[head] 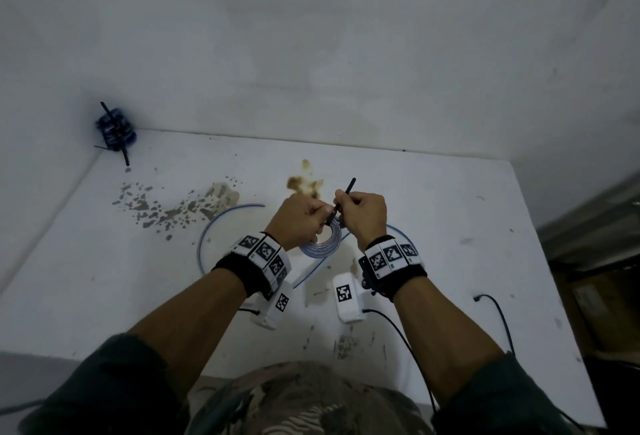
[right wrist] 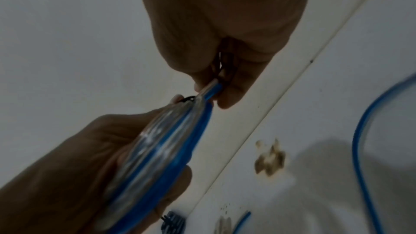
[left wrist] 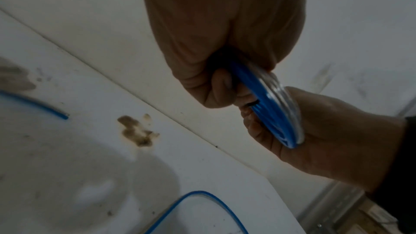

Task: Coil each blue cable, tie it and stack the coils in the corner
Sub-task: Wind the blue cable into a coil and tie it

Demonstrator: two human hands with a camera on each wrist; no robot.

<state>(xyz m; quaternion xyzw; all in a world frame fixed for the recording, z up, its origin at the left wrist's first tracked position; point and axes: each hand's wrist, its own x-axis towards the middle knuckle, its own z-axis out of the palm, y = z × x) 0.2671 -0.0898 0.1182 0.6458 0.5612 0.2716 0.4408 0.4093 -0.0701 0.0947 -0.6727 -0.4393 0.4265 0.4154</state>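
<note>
Above the stained white surface (head: 433, 212), the left hand (head: 298, 219) grips a flat coil of blue cable (head: 320, 242) while the right hand (head: 363, 214) pinches a thin black tie (head: 344, 197) at its rim. Only the head view shows the tie's free end and the tied dark-blue coils (head: 116, 131) stacked in the far-left corner. The wrist views show the coil (left wrist: 274, 111) edge-on and loose blue cable (right wrist: 364, 149) lying on the surface.

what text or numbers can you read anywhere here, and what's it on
No readable words, brands or numbers in any view.
Wristbands: black-and-white square code patterns only, no letters.
White blocks under the wrists: one square code each, no text.
Blue coil, black tie, stacked coils: no print visible.
</note>
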